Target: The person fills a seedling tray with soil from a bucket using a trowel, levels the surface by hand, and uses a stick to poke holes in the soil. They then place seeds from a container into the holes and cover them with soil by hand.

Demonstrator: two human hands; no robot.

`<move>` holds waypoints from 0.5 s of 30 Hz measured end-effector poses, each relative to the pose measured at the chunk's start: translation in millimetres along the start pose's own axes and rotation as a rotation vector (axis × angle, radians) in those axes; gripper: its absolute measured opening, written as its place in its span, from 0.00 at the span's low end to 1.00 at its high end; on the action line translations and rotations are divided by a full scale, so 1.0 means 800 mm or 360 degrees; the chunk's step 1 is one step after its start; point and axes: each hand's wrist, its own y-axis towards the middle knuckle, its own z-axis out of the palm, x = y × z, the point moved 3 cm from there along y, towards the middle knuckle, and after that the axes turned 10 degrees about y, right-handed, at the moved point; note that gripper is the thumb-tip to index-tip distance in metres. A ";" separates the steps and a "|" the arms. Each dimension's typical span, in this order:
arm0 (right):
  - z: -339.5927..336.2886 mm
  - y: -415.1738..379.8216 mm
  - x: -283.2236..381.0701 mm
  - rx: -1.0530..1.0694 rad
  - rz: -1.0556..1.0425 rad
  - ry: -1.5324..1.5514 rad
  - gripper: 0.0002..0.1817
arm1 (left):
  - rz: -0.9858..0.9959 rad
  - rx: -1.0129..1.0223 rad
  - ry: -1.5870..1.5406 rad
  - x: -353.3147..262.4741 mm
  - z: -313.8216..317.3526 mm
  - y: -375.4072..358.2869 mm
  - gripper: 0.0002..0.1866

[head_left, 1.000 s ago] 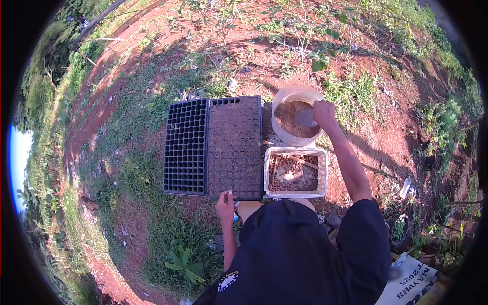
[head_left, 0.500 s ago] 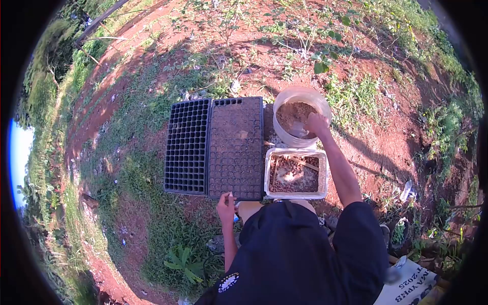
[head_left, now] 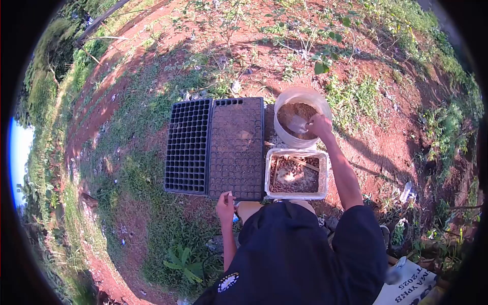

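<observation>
My right hand [head_left: 319, 125] is closed on a clear plastic scoop [head_left: 297, 123] inside a round translucent bucket [head_left: 281, 133] that holds brown soil [head_left: 301, 109]. By the near edge of a soil-covered seedling tray [head_left: 236, 147], my left hand [head_left: 225, 208] has its fingers curled at the rim; a pale spot shows at the fingertips. Soil covers most of that tray, while a few dark cells are visible along its far edge. Beside it on the left lies a second black seedling tray [head_left: 187, 147] with open cells.
A white rectangular basket [head_left: 297, 195] with brown pieces and a stick stands just nearer than the bucket. Grass and red earth surround everything. A clear bottle [head_left: 405, 191] lies to the right, and a printed white sack [head_left: 406, 284] is at the lower right.
My right hand has shifted slightly within the bucket, and the scoop now shows more fully, raised and turned above the soil. My left hand stays at the tray's near edge.
</observation>
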 end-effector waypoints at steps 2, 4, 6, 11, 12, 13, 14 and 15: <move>-0.010 -0.002 0.002 -0.0031 -0.0012 0.0007 0.20 | 0.0003 0.0006 -0.0020 0.001 -0.001 0.000 0.13; -0.018 -0.001 0.003 -0.0063 -0.0023 0.0015 0.19 | -0.0010 -0.0001 -0.0028 0.003 -0.002 0.001 0.12; -0.029 -0.002 0.007 -0.0059 -0.0046 0.0039 0.20 | -0.0021 -0.0004 -0.0035 0.007 -0.003 0.002 0.12; -0.045 -0.015 0.011 -0.0136 -0.0145 -0.0106 0.20 | 0.0009 0.0007 -0.0037 0.015 -0.003 0.004 0.12; -0.048 -0.019 0.016 -0.0165 -0.0213 -0.0141 0.20 | 0.0010 0.0005 -0.0040 0.014 -0.002 0.005 0.12; -0.052 -0.024 0.018 -0.0165 -0.0216 -0.0143 0.20 | 0.0007 0.0000 -0.0028 0.015 -0.002 0.006 0.12; -0.057 -0.030 0.016 -0.0137 -0.0146 -0.0037 0.19 | 0.0005 -0.0005 -0.0017 0.015 -0.001 0.007 0.12; -0.057 -0.033 0.012 -0.0108 -0.0076 0.0068 0.18 | 0.0004 -0.0006 -0.0019 0.009 -0.003 0.006 0.12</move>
